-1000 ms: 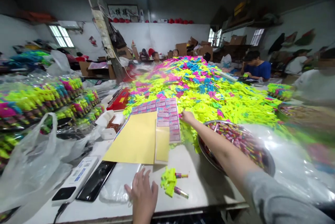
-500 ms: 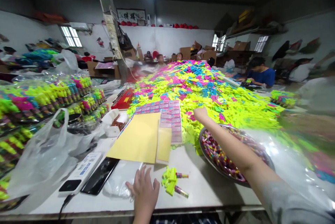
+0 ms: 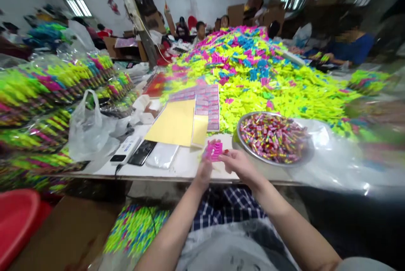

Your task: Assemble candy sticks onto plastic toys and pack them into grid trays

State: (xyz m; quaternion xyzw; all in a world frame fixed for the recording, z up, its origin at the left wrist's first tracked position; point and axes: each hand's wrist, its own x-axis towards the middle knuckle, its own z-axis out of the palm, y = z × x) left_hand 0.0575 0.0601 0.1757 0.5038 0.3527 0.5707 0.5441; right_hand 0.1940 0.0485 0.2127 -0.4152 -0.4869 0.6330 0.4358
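Left grip (image 3: 207, 159) and right grip (image 3: 233, 162) clamp a pink piece (image 3: 215, 151), its long axis unclear.

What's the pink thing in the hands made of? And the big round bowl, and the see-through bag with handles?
Pink piece: probably plastic, evenly bright and thin-edged; blur hides whether it's glossy.
Bowl: looks like smooth metal, because its rim is silvery grey.
Bag: most likely thin, slightly shiny plastic, as it's cloudy-clear and crinkled.

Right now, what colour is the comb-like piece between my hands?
The comb-like piece is bright pink, in the head view.
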